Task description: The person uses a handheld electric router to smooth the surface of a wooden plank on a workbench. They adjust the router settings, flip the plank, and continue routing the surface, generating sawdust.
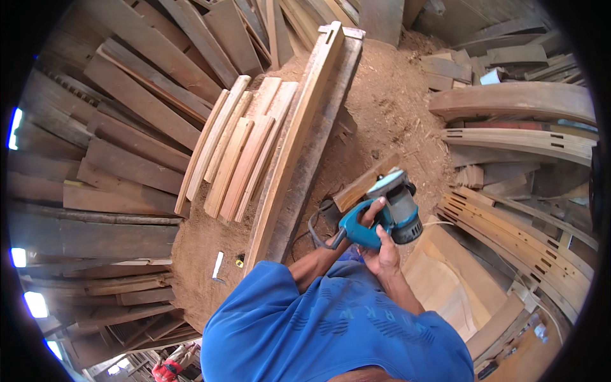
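Observation:
A teal and dark grey power sander is held up in front of my body, its round pale-teal pad turned toward the far side. My left hand is closed round its teal handle. Close below the motor housing, my right hand rests against the handle with a digit raised along it; its other fingers are partly hidden. A dark cord curves by the left side of the tool. Just beyond the sander is a short wooden board.
A long wooden beam lies on a dark plank to my left. Several cut wood strips lie past it. A hammer-like tool and a yellow tape measure sit on the sawdust. Slotted timbers are stacked at right; a person in red is at lower left.

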`<state>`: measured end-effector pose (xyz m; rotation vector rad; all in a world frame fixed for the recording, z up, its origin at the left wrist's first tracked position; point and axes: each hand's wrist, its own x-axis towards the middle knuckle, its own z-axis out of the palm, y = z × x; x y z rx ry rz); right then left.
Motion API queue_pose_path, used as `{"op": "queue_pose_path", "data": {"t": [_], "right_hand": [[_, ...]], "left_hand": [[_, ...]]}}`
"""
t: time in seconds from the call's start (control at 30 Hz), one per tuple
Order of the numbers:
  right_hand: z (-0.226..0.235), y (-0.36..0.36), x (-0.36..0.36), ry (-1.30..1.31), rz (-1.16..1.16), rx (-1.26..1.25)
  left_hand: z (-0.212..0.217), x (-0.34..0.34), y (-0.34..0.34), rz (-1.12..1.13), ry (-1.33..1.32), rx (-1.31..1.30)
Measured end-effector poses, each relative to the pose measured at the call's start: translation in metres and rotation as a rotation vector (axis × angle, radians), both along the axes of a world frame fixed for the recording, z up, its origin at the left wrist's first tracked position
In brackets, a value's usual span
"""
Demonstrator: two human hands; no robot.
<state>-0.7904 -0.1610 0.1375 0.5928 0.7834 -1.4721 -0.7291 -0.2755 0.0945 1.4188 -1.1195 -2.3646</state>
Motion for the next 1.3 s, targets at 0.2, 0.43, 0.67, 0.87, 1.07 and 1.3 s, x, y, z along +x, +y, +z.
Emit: {"op": "queue_pose_path", "data": {"t": [0.2,0.43,0.67,0.87,1.07,1.3], "right_hand": [[-0.069,-0.035,-0.063,-0.043,0.002,0.350],[-0.242,-0.037,-0.119,-0.011,-0.005,0.691],[-0.350,-0.051,-0.178,0.008,0.030,0.772],[-0.423,-0.038,-0.235,0.026,-0.149,0.777],[-0.491,-0.033,-0.252,0.099,-0.167,0.771],[-0.537,0.034,-0.216,0.093,0.064,0.879]], "left_hand": [[-0.061,0.008,0.015,0.060,-0.181,0.150],[0.018,0.079,-0.067,-0.113,-0.580,-0.988],[-0.019,0.211,-0.147,-0.310,-1.164,-0.808],[-0.032,0.186,-0.157,-0.251,-1.190,-0.970],[-0.029,0.186,-0.151,-0.197,-1.160,-0.980],[-0.027,0.187,-0.144,-0.201,-1.220,-1.016]]}}
